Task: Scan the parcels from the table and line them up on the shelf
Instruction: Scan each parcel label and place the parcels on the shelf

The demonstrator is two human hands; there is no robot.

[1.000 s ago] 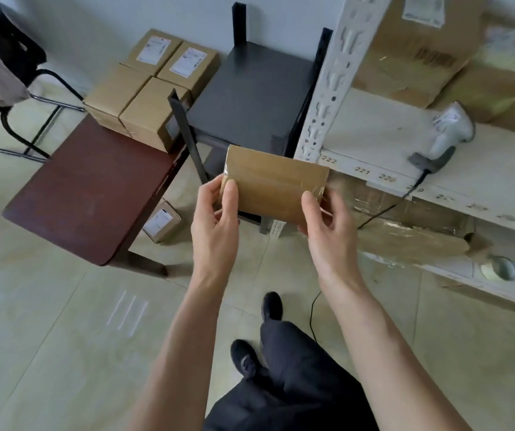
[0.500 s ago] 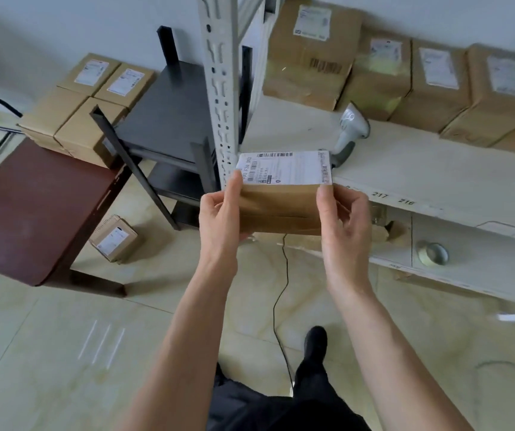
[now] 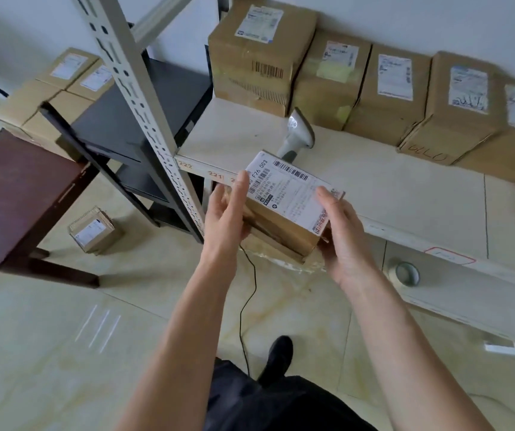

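I hold a small brown cardboard parcel [image 3: 284, 209] with a white barcode label facing up, tilted down to the right, just in front of the shelf's front edge. My left hand [image 3: 230, 214] grips its left end and my right hand [image 3: 341, 234] supports its right end from below. A grey hand scanner [image 3: 298, 135] lies on the white shelf board [image 3: 405, 188] just beyond the parcel. Several labelled brown parcels [image 3: 393, 88] stand in a row along the wall at the back of that shelf. More parcels [image 3: 60, 85] sit on the dark red table [image 3: 17, 188] at the left.
A perforated grey shelf post [image 3: 144, 107] rises left of the parcel. A black rack [image 3: 132, 119] stands between table and shelf. One small parcel [image 3: 94, 231] lies on the tiled floor. A tape roll [image 3: 405, 273] rests on the lower shelf. The scanner cable [image 3: 247, 293] trails across the floor.
The parcel has been turned from plain side up to label up, then tilted to the right. My view has swung right, from the table toward the shelf.
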